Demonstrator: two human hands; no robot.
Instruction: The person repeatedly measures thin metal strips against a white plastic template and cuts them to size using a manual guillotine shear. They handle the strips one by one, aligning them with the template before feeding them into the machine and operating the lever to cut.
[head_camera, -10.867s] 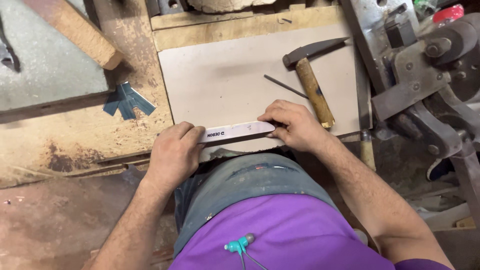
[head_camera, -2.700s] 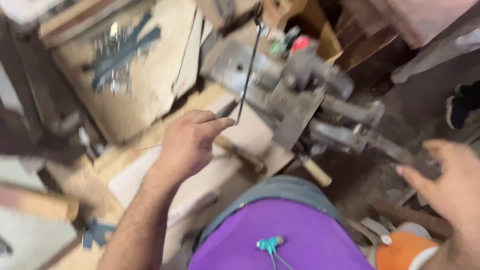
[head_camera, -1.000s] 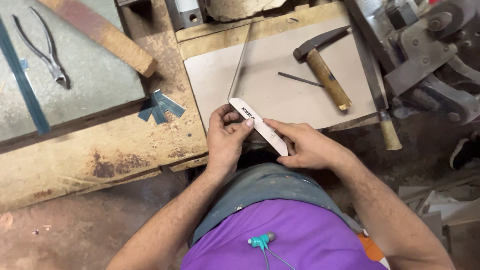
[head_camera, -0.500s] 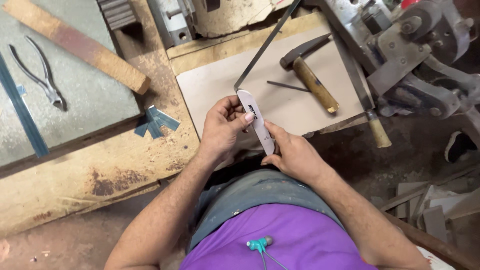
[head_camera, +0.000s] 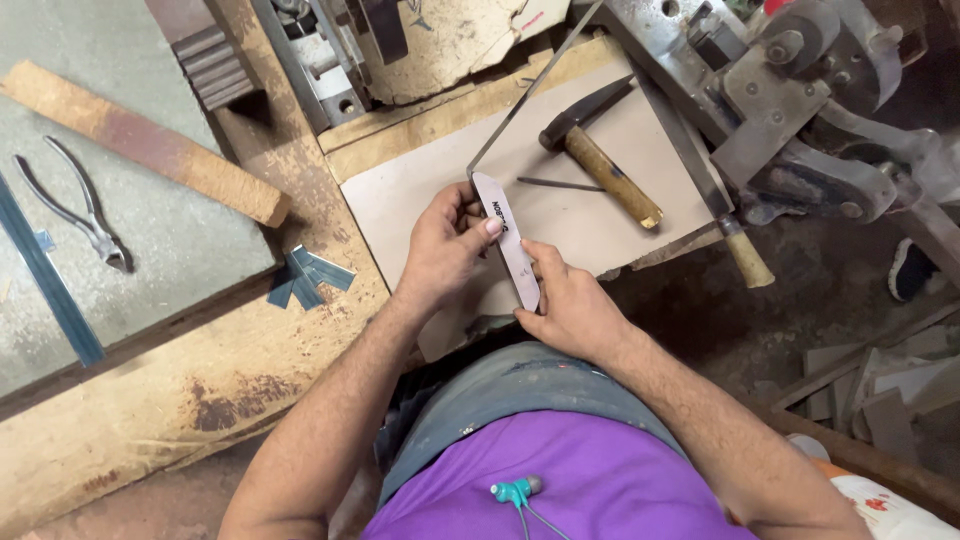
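A narrow flat metal strip (head_camera: 508, 238) with rounded ends lies between both hands, over the near edge of a pale board (head_camera: 600, 215). My left hand (head_camera: 445, 248) pinches its far end with thumb and fingers. My right hand (head_camera: 567, 305) holds its near end from below. A long thin metal bar (head_camera: 530, 92) runs from my left hand's fingertips up to the back right; I cannot tell whether the hand grips it.
A wooden-handled hammer (head_camera: 600, 160) and a thin nail-like rod (head_camera: 560, 184) lie on the board. A heavy metal machine (head_camera: 800, 110) stands at right. Pliers (head_camera: 75, 205), a wooden block (head_camera: 150, 145) and a blue strip (head_camera: 45, 270) rest on a grey slab at left.
The strip has turned from lying across my lap to pointing away from me. My left hand reached up for the long thin bar and came back to the strip.
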